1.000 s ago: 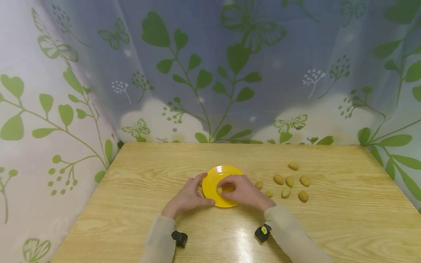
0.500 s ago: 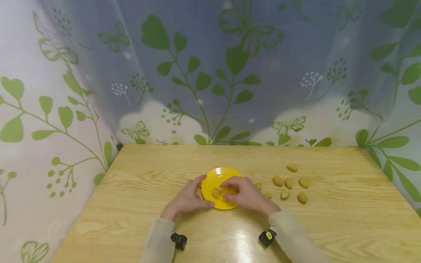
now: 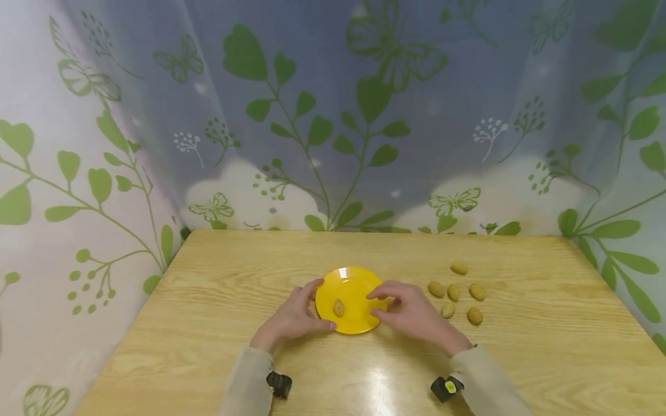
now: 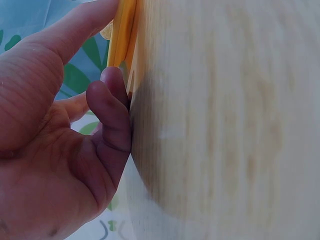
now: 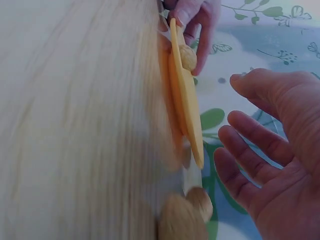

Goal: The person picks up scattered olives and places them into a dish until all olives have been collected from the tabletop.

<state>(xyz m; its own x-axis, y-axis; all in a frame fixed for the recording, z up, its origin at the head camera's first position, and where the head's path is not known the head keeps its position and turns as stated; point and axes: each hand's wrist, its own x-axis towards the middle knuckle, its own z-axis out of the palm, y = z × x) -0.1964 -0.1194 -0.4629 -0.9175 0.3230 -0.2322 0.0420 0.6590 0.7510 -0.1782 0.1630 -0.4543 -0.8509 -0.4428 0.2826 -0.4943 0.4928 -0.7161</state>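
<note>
A yellow plate (image 3: 355,297) lies on the wooden table with one walnut (image 3: 339,307) on its left part. Around the plate's left edge curve the thumb and fingers of my left hand (image 3: 292,315), holding it by the rim. In the left wrist view the thumb lies against the plate (image 4: 123,35) and a bent finger is near the tabletop. My right hand (image 3: 411,312) hovers over the plate's right rim, its fingers relaxed and parted from the thumb. Nothing is between them in the right wrist view, where the walnut (image 5: 188,58) rests on the plate.
Several more walnuts (image 3: 454,292) lie loose on the table (image 3: 250,260) to the right of my right hand. Two walnuts (image 5: 181,220) show close up in the right wrist view. A leaf-patterned curtain (image 3: 291,144) hangs behind the table and at both sides.
My right hand has let go of the walnut, leaving it on the plate, and has drawn back to the right with its fingers parting. The left hand keeps its hold on the plate.
</note>
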